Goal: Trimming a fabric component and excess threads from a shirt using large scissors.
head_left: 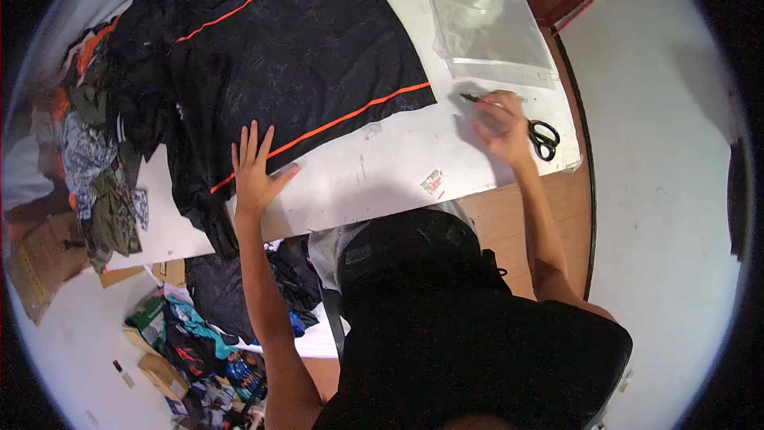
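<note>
A black garment (310, 48) with orange piping lies spread over the white table. My left hand (255, 171) rests flat on its near edge, beside the lower orange line, fingers stretched and thumb out. Toward the table's right side, my right hand (503, 123) is raised with curled, slightly blurred fingers. A small dark pointed object (471, 97) sticks out at its fingertips; its kind is unclear. Just right of that hand are the black handle loops of scissors (543, 141); their blades are not visible.
Clear plastic bags (493, 20) lie at the table's far right. Camouflage and dark clothes (95, 151) are heaped at the left edge. A small torn label (432, 181) lies near the front edge. Below, at left, are more clothes (191, 326) and cardboard boxes (48, 259).
</note>
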`<state>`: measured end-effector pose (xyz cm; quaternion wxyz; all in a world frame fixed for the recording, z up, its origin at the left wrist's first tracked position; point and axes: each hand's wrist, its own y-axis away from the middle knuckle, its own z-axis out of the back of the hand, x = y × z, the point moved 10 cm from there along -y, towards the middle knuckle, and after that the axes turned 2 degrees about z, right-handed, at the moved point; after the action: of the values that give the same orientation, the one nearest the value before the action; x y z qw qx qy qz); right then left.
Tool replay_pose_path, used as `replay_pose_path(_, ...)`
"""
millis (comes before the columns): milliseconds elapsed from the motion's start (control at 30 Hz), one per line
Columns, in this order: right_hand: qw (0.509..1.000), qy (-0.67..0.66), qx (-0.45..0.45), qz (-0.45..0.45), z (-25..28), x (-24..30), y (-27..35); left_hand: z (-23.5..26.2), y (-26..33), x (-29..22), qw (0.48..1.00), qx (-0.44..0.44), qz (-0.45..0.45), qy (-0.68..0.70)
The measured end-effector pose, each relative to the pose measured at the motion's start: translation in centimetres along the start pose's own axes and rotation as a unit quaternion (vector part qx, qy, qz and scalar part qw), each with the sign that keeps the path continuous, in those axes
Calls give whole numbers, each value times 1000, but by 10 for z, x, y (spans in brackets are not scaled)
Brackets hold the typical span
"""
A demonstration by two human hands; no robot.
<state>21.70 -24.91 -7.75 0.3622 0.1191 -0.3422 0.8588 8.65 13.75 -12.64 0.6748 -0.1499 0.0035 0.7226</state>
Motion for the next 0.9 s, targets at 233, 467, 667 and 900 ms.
replay_pose_path(233, 979, -38, 100, 176, -113, 101, -41, 18, 12, 11, 996, -74, -17, 45)
replay_pose_path(467, 980, 2, 176, 90, -98, 85, -24, 30, 83, 51, 986, -93, 136, 3)
replay_pose_path(667, 917, -93, 387, -17, -125, 109, -30, 67, 99, 60, 969, -175, 165, 62)
replay_pose_path(900, 975, -3, 110, 193, -160, 144, -102, 84, 1, 177, 939, -311, 144, -27)
